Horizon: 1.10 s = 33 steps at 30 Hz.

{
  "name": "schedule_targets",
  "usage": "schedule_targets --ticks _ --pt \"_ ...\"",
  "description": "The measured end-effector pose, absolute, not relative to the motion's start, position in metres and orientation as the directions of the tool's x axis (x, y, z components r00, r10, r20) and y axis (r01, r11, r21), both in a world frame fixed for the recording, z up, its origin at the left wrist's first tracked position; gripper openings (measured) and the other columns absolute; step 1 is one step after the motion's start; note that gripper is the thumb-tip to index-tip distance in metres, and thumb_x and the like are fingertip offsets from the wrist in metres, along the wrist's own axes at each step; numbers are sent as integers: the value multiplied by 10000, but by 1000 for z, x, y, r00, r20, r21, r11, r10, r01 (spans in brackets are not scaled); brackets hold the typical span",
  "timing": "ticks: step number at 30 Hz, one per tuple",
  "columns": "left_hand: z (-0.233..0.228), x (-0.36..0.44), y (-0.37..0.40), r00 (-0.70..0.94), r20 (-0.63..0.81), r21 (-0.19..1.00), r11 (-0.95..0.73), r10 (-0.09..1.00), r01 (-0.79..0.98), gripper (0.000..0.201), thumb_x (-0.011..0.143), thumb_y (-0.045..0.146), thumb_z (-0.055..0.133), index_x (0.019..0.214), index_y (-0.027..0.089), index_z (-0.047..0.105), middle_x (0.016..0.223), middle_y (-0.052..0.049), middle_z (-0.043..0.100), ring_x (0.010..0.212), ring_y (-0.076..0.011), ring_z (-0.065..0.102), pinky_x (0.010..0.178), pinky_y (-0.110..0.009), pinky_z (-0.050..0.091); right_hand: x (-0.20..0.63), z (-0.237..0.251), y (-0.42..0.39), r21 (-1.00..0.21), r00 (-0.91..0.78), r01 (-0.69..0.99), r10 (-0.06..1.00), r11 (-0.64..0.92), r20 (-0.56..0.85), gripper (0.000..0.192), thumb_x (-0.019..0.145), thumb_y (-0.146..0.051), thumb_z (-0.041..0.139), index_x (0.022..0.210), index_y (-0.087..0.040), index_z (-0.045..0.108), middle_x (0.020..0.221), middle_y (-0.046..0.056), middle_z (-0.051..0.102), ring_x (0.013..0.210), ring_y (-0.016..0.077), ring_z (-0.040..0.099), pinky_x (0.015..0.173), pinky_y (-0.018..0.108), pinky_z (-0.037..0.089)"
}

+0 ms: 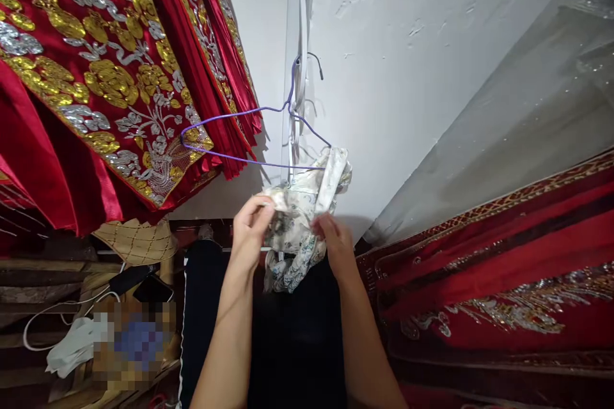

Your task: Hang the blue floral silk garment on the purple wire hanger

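Note:
A light, patterned garment (pixel 297 223) hangs in front of me, with one part draped over the right end of a purple wire hanger (pixel 235 116). The hanger's left end is bare. My left hand (pixel 253 217) pinches the garment's left edge between thumb and fingers. On the other side my right hand (pixel 334 233) is closed at the garment's right part, its fingertips slightly blurred against the cloth. The lower part of the garment bunches in loose folds below both hands.
Red embroidered garments (pixel 115 83) hang at the upper left. A white wall (pixel 384 64) stands behind the hanger. Red beaded fabric (pixel 503 307) and sheer grey covering (pixel 518 115) fill the right side. A phone (pixel 152 289), cable and white tissue (pixel 74 345) lie lower left.

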<state>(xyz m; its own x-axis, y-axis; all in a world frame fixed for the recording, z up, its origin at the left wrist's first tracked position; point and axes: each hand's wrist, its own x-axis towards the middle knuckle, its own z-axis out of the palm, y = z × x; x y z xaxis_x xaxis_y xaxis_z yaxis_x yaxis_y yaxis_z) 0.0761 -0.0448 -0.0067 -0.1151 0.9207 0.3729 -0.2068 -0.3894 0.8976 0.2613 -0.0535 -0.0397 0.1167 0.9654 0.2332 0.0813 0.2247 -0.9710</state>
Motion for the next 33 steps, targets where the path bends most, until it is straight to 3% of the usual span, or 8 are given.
schedule_targets --ticks 5,10,13,16,19,23,29,33 --pt "38 107 -49 350 514 853 -512 784 -106 147 929 327 648 933 206 730 1018 -80 650 980 -206 612 876 -316 479 255 -18 -57 -953 -161 -129 943 273 292 694 927 -783 302 1188 -243 650 1188 99 671 1143 287 613 969 412 495" --pt "38 105 -23 348 587 782 -623 731 -10 253 951 410 603 1085 223 707 1208 -107 607 1186 -246 557 1073 -386 415 256 -8 -46 -981 -359 -45 914 186 190 377 764 -486 777 1017 -220 691 940 44 712 947 277 673 857 399 551" --pt "24 88 -14 552 401 858 -511 731 52 485 986 521 489 1381 245 541 1388 -111 557 1318 -271 500 1112 -399 399 264 6 -38 -990 -381 -13 914 142 136 303 686 -302 809 950 -198 701 860 32 721 879 263 690 823 389 565" --pt "17 64 -12 730 121 878 -416 673 238 568 941 573 544 1385 219 537 1328 -94 635 1212 -278 587 1019 -357 466 282 33 -28 -994 -316 79 948 71 43 224 683 -249 769 883 -176 700 815 56 729 803 260 703 724 364 579" --pt "22 35 -12 710 -3 777 -446 704 445 465 877 580 624 1139 201 686 1078 -52 735 941 -256 671 821 -308 511 295 63 -4 -957 -188 105 951 269 247 312 682 -198 711 991 -162 699 899 64 736 833 254 702 729 352 570" --pt "38 -2 -9 581 -32 565 -465 813 682 340 852 547 628 813 219 710 765 -32 710 692 -225 639 621 -278 443 290 72 50 -783 -98 178 803 596 588 380 703 -186 617 1074 -168 694 1066 63 718 1035 251 654 915 354 500" --pt "45 -46 -6 320 -87 254 -289 944 923 215 736 442 708 730 228 684 716 -80 691 662 -253 637 621 -302 444 286 40 93 -826 -154 332 890 456 430 165 749 -241 501 652 -167 611 664 2 616 663 159 541 623 256 408" --pt "52 -54 -1 358 175 180 -387 917 904 282 860 469 571 788 222 687 899 -132 699 864 -303 657 802 -365 492 310 37 78 -813 -72 389 894 433 442 132 705 -239 548 657 -158 640 596 -24 554 569 124 451 539 243 322"
